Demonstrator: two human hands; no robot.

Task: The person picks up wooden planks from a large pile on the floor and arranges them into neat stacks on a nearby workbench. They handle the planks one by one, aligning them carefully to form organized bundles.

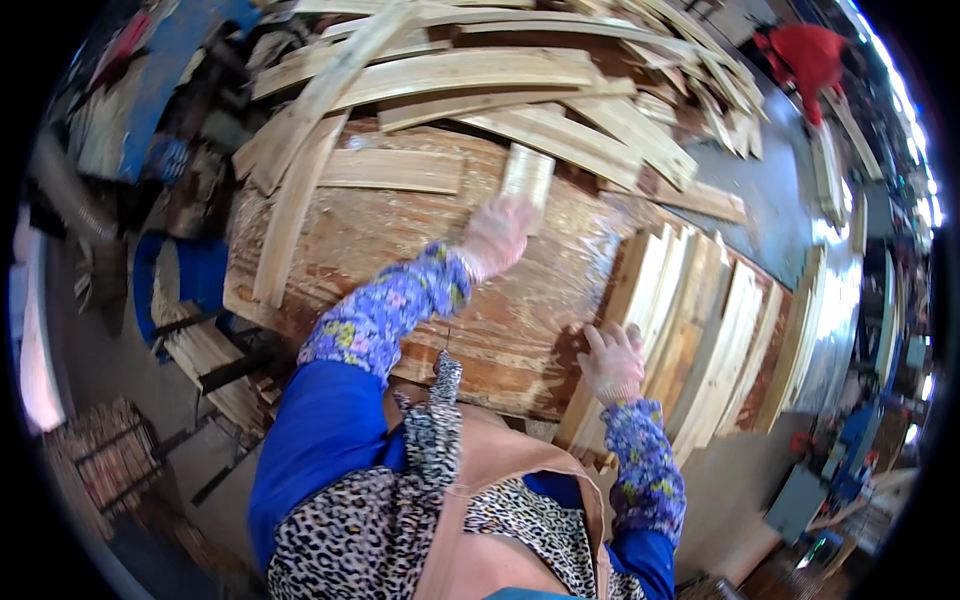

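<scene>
My left hand (497, 238), in a pale glove and slightly blurred, reaches over the middle of the worn wooden tabletop (440, 300). Its fingers close round the near end of a short wooden board (528, 178), whose far end meets the heap of planks. To the right, my right hand (613, 362), also in a pale glove, rests with spread fingers against the left edge of a row of boards (665, 310) laid side by side. Flowered sleeve covers protect both forearms.
Rough planks (470, 75) lie crisscrossed across the table's far side. One long plank (297, 210) slants along the left, beside a short flat board (390, 170). A blue tub (205, 265) stands left of the table. A person in red (805, 60) is at the far right.
</scene>
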